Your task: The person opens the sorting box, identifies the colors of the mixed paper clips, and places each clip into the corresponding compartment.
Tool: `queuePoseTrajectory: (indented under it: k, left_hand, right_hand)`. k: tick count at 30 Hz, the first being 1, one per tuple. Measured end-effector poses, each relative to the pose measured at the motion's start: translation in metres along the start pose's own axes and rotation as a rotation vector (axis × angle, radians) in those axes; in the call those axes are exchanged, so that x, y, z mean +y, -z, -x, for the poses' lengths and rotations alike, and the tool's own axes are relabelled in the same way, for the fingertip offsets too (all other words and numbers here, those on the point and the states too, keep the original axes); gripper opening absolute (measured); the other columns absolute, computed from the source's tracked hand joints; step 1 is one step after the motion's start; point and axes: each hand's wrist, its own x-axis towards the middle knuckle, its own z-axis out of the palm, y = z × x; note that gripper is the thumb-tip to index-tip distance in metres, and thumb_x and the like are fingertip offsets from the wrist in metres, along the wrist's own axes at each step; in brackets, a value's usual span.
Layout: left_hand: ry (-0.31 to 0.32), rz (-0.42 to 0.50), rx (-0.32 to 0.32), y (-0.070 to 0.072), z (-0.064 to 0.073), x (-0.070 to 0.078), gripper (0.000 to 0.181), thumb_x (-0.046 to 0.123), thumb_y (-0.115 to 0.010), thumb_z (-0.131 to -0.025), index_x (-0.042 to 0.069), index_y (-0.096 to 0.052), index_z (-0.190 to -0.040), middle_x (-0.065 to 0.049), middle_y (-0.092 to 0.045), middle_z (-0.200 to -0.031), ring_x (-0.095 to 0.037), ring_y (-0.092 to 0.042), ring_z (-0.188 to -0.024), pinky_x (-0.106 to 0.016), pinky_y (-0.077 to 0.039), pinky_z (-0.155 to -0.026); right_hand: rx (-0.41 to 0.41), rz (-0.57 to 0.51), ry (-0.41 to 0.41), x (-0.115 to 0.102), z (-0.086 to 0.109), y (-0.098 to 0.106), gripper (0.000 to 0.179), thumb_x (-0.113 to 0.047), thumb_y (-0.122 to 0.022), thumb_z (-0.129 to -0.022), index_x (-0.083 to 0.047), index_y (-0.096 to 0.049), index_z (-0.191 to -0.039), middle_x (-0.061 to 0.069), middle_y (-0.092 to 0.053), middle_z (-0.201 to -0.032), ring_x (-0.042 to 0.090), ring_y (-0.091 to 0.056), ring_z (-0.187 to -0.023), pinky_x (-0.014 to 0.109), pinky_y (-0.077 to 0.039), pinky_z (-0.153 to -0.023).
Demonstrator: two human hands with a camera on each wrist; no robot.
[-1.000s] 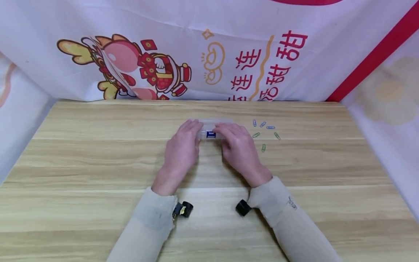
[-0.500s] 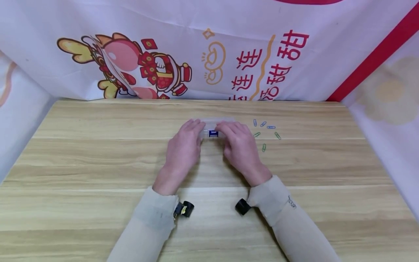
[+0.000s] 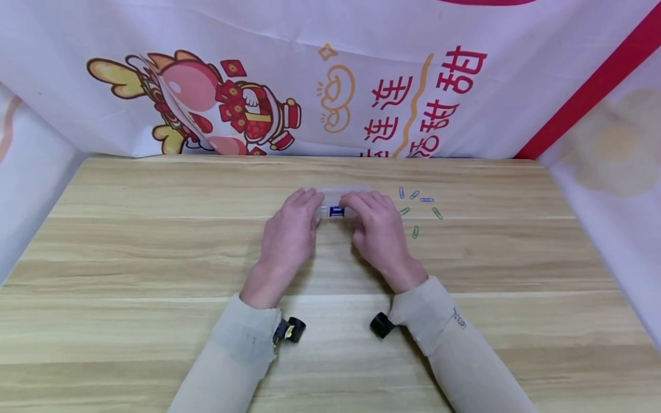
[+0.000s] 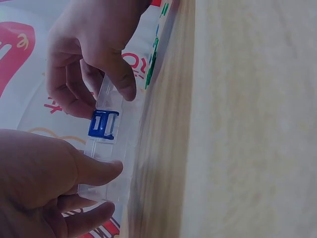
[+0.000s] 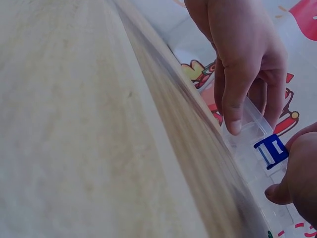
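A clear plastic box with a blue latch on its near side stands at the back middle of the table, between both hands. My left hand grips its left end, thumb on the near side and fingers over the top. At the right part, my right hand holds it the same way, fingertips close to the latch. In the left wrist view the thumbs press the near wall of the clear box. Faint compartment walls show through the plastic in the right wrist view.
To the right of the box lie several loose paper clips, blue ones farther back and green ones nearer. A white printed cloth hangs behind the wooden table.
Both hands and the box have shifted slightly to the right since the first frame. Over the last half second they hold nearly still, and the paper clips keep their places.
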Motion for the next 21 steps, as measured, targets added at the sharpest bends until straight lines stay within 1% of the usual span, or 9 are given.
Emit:
queuePoseTrajectory:
  k: [3,4,7,9,10,11,17,19,21]
  left_hand:
    - [-0.008,0.003,-0.001,0.0004,0.0002,0.0004,0.05,0.005,-0.067,-0.104,0.011,-0.059,-0.153,-0.011,-0.053,-0.164,-0.031,-0.046,-0.157,-0.05,-0.051,-0.121]
    - [-0.01,0.004,-0.001,0.0006,0.0002,0.0004,0.05,0.005,-0.067,-0.104,0.011,-0.059,-0.153,-0.011,-0.053,-0.164,-0.031,-0.046,-0.157,-0.05,-0.051,-0.121]
    - [-0.012,0.005,0.005,0.003,0.001,-0.0001,0.049,0.003,-0.066,-0.104,0.01,-0.059,-0.153,-0.011,-0.054,-0.163,-0.031,-0.046,-0.157,-0.051,-0.052,-0.12]
    - [-0.009,0.007,0.01,0.0052,0.0016,-0.001,0.049,0.002,-0.065,-0.104,0.01,-0.06,-0.152,-0.01,-0.055,-0.163,-0.03,-0.046,-0.156,-0.051,-0.053,-0.119]
    - [-0.009,0.01,0.013,0.0062,0.0019,-0.0014,0.049,0.001,-0.065,-0.104,0.01,-0.06,-0.152,-0.011,-0.055,-0.163,-0.03,-0.046,-0.156,-0.052,-0.053,-0.118]
    - [-0.007,0.012,0.015,0.007,0.0021,-0.0019,0.049,0.0,-0.065,-0.103,0.009,-0.061,-0.152,-0.011,-0.056,-0.163,-0.03,-0.047,-0.156,-0.051,-0.054,-0.118]
    - [-0.004,0.042,0.018,0.008,0.0023,-0.0027,0.05,0.001,-0.068,-0.102,0.009,-0.062,-0.151,-0.011,-0.055,-0.163,-0.03,-0.046,-0.157,-0.052,-0.052,-0.119]
    - [0.001,0.05,0.018,0.0078,0.0022,-0.003,0.051,0.001,-0.07,-0.101,0.009,-0.062,-0.151,-0.011,-0.055,-0.163,-0.03,-0.046,-0.157,-0.052,-0.053,-0.119]
    - [0.006,0.057,0.017,0.0078,0.0019,-0.0034,0.052,0.002,-0.071,-0.1,0.01,-0.062,-0.151,-0.01,-0.055,-0.163,-0.03,-0.047,-0.156,-0.051,-0.053,-0.118]
  right_hand:
    - [0.004,0.0,-0.001,0.0006,0.0001,0.0001,0.043,0.021,-0.063,-0.084,-0.01,-0.076,-0.112,0.008,-0.079,-0.123,0.028,-0.071,-0.116,0.043,-0.058,-0.104]
    - [0.006,0.006,0.005,0.0005,0.0002,0.0003,0.04,0.02,-0.064,-0.084,-0.009,-0.076,-0.109,0.009,-0.079,-0.123,0.028,-0.071,-0.116,0.043,-0.058,-0.104]
    - [0.008,0.026,0.047,-0.0014,0.0007,0.0003,0.027,0.016,-0.069,-0.082,-0.009,-0.075,-0.089,0.009,-0.079,-0.125,0.03,-0.071,-0.117,0.045,-0.058,-0.103]
    - [0.006,0.037,0.07,-0.0037,0.0007,0.0002,0.024,0.015,-0.071,-0.081,-0.009,-0.071,-0.08,0.009,-0.079,-0.126,0.03,-0.071,-0.118,0.045,-0.059,-0.103]
    - [0.005,0.042,0.074,-0.005,0.0007,0.0003,0.024,0.014,-0.071,-0.082,-0.009,-0.07,-0.078,0.009,-0.078,-0.126,0.03,-0.071,-0.118,0.044,-0.059,-0.103]
    - [0.003,0.041,0.072,-0.0061,0.0006,0.0003,0.025,0.015,-0.07,-0.081,-0.01,-0.068,-0.078,0.009,-0.078,-0.126,0.029,-0.072,-0.118,0.044,-0.059,-0.104]
    - [-0.002,-0.007,0.003,-0.008,-0.0013,0.0002,0.035,0.022,-0.062,-0.082,-0.007,-0.068,-0.101,0.011,-0.079,-0.117,0.028,-0.073,-0.114,0.042,-0.058,-0.106]
    - [-0.016,-0.027,-0.028,-0.0077,-0.0017,0.0007,0.035,0.02,-0.063,-0.085,-0.005,-0.069,-0.108,0.011,-0.079,-0.115,0.028,-0.072,-0.113,0.042,-0.058,-0.106]
    - [-0.038,-0.043,-0.071,-0.0076,-0.0018,0.0022,0.034,0.016,-0.068,-0.089,-0.005,-0.07,-0.115,0.011,-0.078,-0.118,0.029,-0.072,-0.115,0.043,-0.058,-0.107]
